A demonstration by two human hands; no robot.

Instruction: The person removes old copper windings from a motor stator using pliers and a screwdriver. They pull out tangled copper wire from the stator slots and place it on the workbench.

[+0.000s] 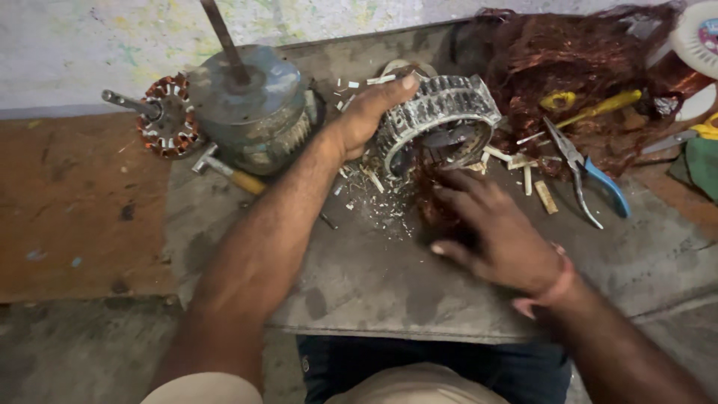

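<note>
Upper left of the frame: a small wound rotor (pixel 166 116) beside a grey motor housing (pixel 250 101), with a hammer (pixel 228 172) at its foot. Centre: the left hand (pixel 366 112) grips the rim of the tilted stator ring (pixel 437 116), steadying it on the tabletop (pixel 359 277). The right hand (pixel 497 228), fingers spread, presses on copper wire (pixel 430 198) trailing from the ring's lower edge; a firm brace and straight pull seem best. Right: blue-handled pliers (pixel 591 176).

The bare desk (pixel 374 277) in front of me gives my hands open passage. Beyond it, the stator ring (pixel 441 120) blocks the middle, the motor housing (pixel 247 105) crowds the left, and pliers (pixel 591 176) and tangled copper wire (pixel 568 60) clutter the right.
</note>
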